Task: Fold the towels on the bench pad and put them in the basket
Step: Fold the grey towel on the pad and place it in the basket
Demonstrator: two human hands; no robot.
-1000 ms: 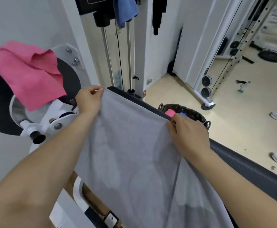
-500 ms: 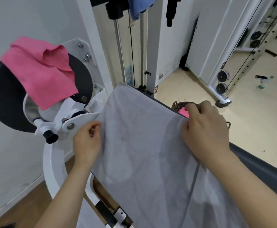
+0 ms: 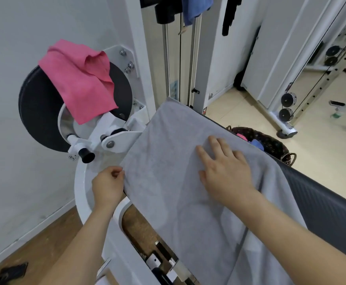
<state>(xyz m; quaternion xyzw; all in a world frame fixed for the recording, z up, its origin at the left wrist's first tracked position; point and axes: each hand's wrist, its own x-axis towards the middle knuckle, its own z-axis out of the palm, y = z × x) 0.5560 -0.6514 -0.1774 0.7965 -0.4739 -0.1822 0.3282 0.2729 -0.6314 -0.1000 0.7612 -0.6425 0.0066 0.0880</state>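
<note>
A grey towel [image 3: 168, 161] lies spread over the dark bench pad [image 3: 320, 198]. My left hand [image 3: 107, 185] pinches the towel's left edge. With fingers spread, my right hand [image 3: 223, 169] presses flat on the towel near its far right part. Beyond the pad on the floor stands a dark woven basket [image 3: 270, 140] holding pink and blue cloth. A pink towel [image 3: 79, 79] hangs over the round black disc of the machine at left. At the top, a blue towel [image 3: 195, 7] hangs on the cable machine.
White machine frame and knob [image 3: 85, 155] sit close to my left hand. Steel guide rods [image 3: 166, 58] rise behind the pad. A pulley rack [image 3: 287, 105] and a bottle [image 3: 340, 110] stand on the beige floor at right. A wall lies to the left.
My left hand slid down the towel's left edge toward me. My right hand let go of the far edge and now lies flat on the towel. The view shifted right and down.
</note>
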